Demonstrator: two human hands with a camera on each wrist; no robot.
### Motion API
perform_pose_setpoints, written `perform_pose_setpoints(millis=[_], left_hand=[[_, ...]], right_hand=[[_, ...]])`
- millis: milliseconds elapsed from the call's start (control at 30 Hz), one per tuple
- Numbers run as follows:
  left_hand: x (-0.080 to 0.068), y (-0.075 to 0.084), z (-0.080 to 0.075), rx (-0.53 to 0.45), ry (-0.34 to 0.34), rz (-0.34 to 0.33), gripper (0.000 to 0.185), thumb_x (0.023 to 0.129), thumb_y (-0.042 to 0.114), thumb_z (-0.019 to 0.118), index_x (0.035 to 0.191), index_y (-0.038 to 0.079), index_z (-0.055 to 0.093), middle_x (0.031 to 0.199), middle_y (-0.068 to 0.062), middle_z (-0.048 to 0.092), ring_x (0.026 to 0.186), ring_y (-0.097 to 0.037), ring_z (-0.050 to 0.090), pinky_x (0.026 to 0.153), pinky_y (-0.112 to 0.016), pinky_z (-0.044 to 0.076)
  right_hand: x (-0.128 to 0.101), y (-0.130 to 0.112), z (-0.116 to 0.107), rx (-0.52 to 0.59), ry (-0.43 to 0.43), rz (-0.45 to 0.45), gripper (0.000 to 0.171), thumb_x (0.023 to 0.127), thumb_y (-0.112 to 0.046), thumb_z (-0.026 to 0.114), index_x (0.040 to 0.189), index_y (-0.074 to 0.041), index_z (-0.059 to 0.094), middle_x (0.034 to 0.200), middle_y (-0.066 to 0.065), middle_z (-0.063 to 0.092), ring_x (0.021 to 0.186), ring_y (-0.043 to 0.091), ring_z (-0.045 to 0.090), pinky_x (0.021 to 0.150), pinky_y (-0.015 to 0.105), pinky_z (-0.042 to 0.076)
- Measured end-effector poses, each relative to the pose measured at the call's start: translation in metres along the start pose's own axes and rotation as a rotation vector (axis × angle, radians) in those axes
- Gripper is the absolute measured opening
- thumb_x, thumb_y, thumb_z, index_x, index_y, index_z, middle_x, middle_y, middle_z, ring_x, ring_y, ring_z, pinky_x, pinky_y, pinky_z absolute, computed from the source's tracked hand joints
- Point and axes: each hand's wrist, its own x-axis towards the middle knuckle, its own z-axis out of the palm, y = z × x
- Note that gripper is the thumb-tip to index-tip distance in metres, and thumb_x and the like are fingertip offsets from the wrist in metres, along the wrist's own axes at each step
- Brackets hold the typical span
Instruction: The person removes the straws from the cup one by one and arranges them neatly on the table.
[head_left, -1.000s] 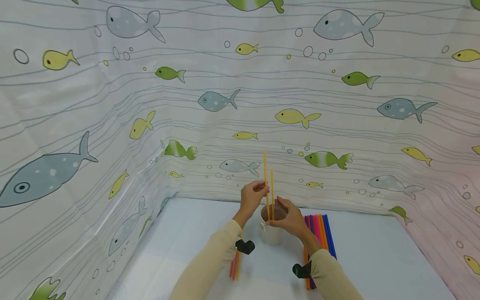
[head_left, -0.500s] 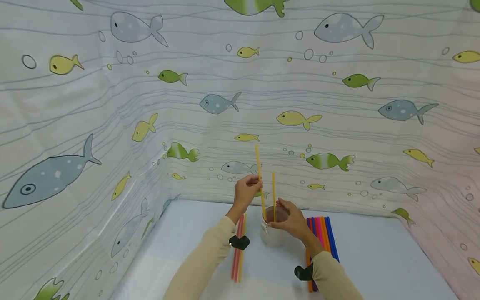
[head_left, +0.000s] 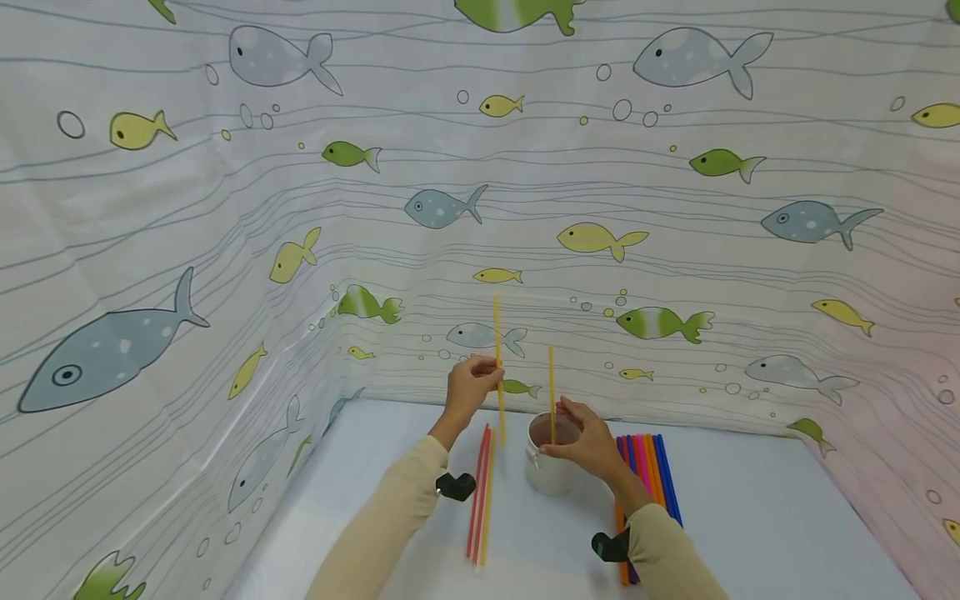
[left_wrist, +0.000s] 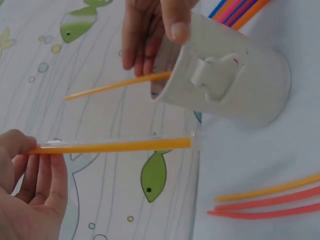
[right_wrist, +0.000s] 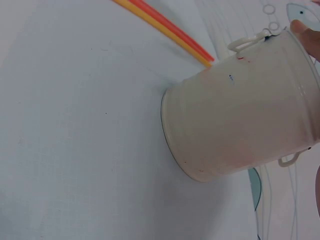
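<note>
Between the thumb and fingers of my left hand (head_left: 472,387) a yellow-orange straw (left_wrist: 115,146) in a clear wrapper is pinched, upright in the head view and to the left of the white pail (head_left: 550,475). My right hand (head_left: 588,437) grips the pail by its rim, thumb on the near side and fingers at the far side. The pail stands on the table and has small side handles. One yellow straw (head_left: 552,383) sticks up out of it; its lower end is hidden inside.
Two red straws (head_left: 477,500) and a yellow straw (head_left: 487,508) lie left of the pail. To its right, partly under the right forearm, lie several thicker orange, purple, pink and blue sticks (head_left: 658,467). A fish-patterned curtain (head_left: 420,250) encloses the white table (head_left: 765,517).
My left hand has lifted its straw out of the pail and carried it left. My right hand stays on the rim, and the other straw remains in the pail.
</note>
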Motion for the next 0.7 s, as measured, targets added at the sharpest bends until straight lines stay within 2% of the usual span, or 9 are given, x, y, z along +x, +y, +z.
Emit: perform_pose_setpoints(millis=[300, 500, 533, 700], left_hand=[[-0.017, -0.029, -0.020, 0.052, -0.054, -0.151, 0.023, 0.087, 0.003, 0.072, 0.109, -0.004, 0.069, 0.094, -0.014, 0.069, 0.080, -0.019, 0.068, 0.075, -0.037, 0.060], [-0.027, -0.050, -0.030, 0.073, -0.066, -0.207, 0.024, 0.088, 0.005, 0.071, 0.109, -0.006, 0.068, 0.093, -0.012, 0.069, 0.081, -0.020, 0.069, 0.072, -0.031, 0.060], [-0.031, -0.050, -0.032, 0.074, -0.074, -0.216, 0.025, 0.088, 0.005, 0.071, 0.110, -0.008, 0.067, 0.094, -0.015, 0.069, 0.083, -0.023, 0.069, 0.073, -0.033, 0.060], [-0.045, -0.070, -0.039, 0.083, -0.065, -0.265, 0.024, 0.088, 0.003, 0.069, 0.109, -0.009, 0.067, 0.091, -0.014, 0.069, 0.079, -0.021, 0.069, 0.071, -0.033, 0.060]], right_hand=[[0.000, 0.001, -0.002, -0.010, -0.010, -0.012, 0.102, 0.064, -0.034, 0.093, 0.147, -0.004, 0.041, 0.135, 0.007, 0.054, 0.128, 0.027, 0.049, 0.110, 0.049, 0.036], [0.001, 0.001, -0.003, -0.008, -0.004, -0.039, 0.102, 0.063, -0.032, 0.093, 0.146, -0.002, 0.041, 0.135, 0.009, 0.054, 0.128, 0.028, 0.049, 0.110, 0.049, 0.035], [0.002, 0.001, -0.003, -0.010, -0.007, -0.034, 0.102, 0.064, -0.032, 0.093, 0.146, -0.003, 0.041, 0.135, 0.009, 0.054, 0.128, 0.028, 0.049, 0.110, 0.049, 0.035], [0.002, 0.005, 0.000, -0.010, -0.012, -0.027, 0.103, 0.063, -0.034, 0.093, 0.147, -0.004, 0.041, 0.136, 0.007, 0.053, 0.128, 0.026, 0.048, 0.111, 0.047, 0.034]])
